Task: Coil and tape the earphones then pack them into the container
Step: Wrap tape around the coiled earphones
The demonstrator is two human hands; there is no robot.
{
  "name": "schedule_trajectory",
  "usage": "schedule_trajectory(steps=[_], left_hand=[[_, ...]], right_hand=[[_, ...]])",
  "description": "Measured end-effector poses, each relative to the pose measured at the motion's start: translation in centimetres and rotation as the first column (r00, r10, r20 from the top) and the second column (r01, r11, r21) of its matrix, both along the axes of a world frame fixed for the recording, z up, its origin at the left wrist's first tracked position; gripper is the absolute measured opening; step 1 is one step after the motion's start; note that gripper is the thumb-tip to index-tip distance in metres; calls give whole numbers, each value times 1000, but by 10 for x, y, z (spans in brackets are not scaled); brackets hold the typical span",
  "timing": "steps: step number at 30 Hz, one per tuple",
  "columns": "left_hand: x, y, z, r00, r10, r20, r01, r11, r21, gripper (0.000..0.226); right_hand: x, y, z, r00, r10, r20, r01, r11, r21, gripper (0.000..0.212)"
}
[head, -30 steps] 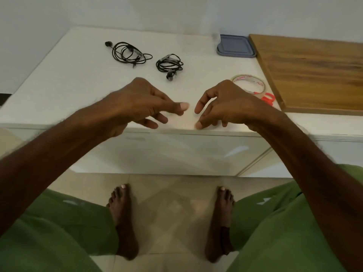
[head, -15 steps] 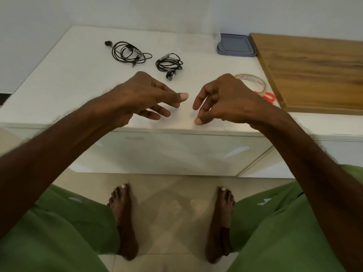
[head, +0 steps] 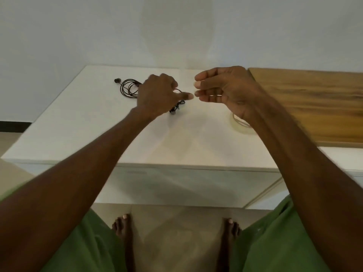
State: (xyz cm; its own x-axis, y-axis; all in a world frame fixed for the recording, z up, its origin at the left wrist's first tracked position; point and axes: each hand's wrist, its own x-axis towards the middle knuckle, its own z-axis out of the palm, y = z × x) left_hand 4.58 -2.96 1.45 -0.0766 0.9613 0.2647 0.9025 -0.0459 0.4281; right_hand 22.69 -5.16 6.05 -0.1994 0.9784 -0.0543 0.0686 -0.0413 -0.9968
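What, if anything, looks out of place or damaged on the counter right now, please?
Nothing is spilled or damaged. The only untidy detail is the far earphones on the white counter: one earbud trails out of the loose coil. The left hand grips the other earphones.

This is looking like a room in a home rather than a workplace. A person is standing on bare feet [head: 123, 225] on a pale tiled floor [head: 176, 238], wearing loose green clothing [head: 275, 244], close against a glossy white desk [head: 94, 126] with a closed cabinet front [head: 186, 185]. A wooden board [head: 314, 107] is lying on its right side. A plain white wall [head: 176, 26] with a dark skirting strip [head: 13, 126] is running behind.
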Motion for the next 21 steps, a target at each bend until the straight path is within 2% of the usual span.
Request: schedule_trajectory(steps=[3, 6, 7, 9, 11, 13, 16, 21], left_hand=[[20, 10, -14, 988, 12, -155, -8, 1000, 28, 57], [18, 24, -7, 983, 140, -123, -116, 977, 179, 42], [12, 32, -2, 985, 137, -103, -118, 978, 170, 37], [-3, 49, 4, 998, 13, -67, -12, 1000, 24, 33], [-13, 58, 6, 985, -159, -70, 145, 974, -175, 47], [-15, 61, 3, 962, -251, -106, 215, 938, -273, 58], [-15, 66, -1, 944, -300, -135, 258, 930, -260, 53], [-21, 68, -3, 931, -295, -215, 264, 951, -162, 20]], right_hand=[[-8, 17, -3, 998, -61, -18, 61, 998, -28, 18], [-8, 32, -5, 989, -75, -126, 63, 993, -98, 18], [-6, 37, -6, 987, -72, -140, 57, 992, -109, 16], [-1, 45, -8, 988, -60, -142, 43, 992, -120, 10], [2, 50, -12, 990, -41, -138, 22, 991, -134, 7], [4, 54, -15, 991, -26, -131, 7, 990, -139, 8], [4, 57, -17, 992, -15, -124, -2, 990, -140, 16], [2, 59, -13, 987, -19, -161, 0, 993, -119, 22]])
